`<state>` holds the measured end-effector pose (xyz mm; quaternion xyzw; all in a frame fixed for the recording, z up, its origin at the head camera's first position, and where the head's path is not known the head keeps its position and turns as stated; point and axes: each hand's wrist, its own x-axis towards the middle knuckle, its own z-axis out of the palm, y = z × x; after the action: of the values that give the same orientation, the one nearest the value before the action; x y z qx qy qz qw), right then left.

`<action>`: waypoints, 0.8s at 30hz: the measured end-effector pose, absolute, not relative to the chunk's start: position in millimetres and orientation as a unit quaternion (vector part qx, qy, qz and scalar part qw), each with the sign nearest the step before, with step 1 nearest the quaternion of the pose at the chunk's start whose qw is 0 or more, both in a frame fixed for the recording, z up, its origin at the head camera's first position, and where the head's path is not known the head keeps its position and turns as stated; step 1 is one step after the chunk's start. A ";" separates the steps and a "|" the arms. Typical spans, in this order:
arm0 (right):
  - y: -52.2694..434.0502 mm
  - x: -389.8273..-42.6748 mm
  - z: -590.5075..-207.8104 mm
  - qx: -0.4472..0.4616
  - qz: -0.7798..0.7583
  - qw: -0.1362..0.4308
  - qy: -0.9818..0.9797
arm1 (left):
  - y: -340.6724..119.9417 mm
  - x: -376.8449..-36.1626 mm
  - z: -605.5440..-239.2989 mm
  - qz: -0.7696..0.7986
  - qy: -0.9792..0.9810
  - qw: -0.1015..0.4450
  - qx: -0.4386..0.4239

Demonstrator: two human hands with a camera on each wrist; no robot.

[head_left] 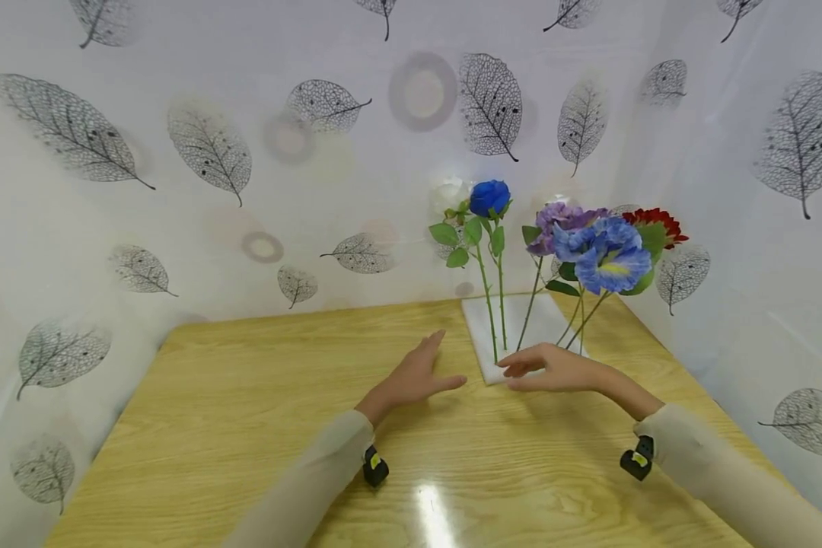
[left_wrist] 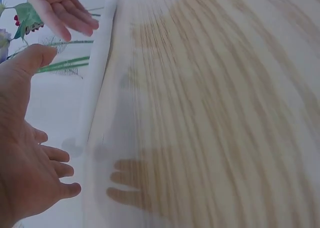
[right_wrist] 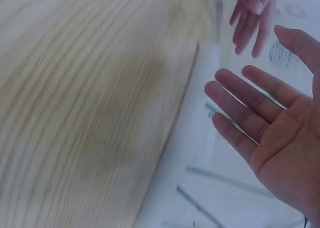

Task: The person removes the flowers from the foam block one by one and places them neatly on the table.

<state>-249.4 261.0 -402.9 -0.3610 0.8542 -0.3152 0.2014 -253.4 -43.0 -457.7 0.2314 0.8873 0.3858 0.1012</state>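
Observation:
A white foam board (head_left: 548, 320) lies at the back right of the table, with artificial flowers standing in it. A white rose (head_left: 450, 195) and a blue rose (head_left: 490, 198) rise on the left side. To the right are a purple flower (head_left: 560, 217), a light-blue flower with a yellow centre (head_left: 613, 255) and a red flower (head_left: 663, 227). My left hand (head_left: 414, 378) is just left of the board, fingers extended and thumb apart, holding nothing. Over the board's front edge, near the stems, my right hand (head_left: 555, 369) has relaxed fingers and a bare palm (right_wrist: 287, 148).
The wood-grain table (head_left: 260, 426) stretches left and forward of the board. Behind it and at both sides hangs a pale curtain (head_left: 356, 183) printed with dark leaves, close behind the flower heads. Each sleeve carries a small black wrist camera (head_left: 375, 466).

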 end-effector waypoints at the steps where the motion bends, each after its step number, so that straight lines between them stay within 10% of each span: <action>1: 269.7 -248.8 -400.6 -0.356 -0.317 0.207 0.854 | -38.3 -254.8 -458.9 0.394 0.884 0.105 0.227; 24: 371.1 -274.6 -427.5 -0.183 -0.299 0.138 0.926 | 26.5 -269.5 -478.0 0.444 0.869 0.083 0.204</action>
<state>-274.6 371.1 -427.5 -0.1829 0.9264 -0.2987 0.1381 -269.5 26.5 -478.0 0.2042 0.8686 0.4437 0.0829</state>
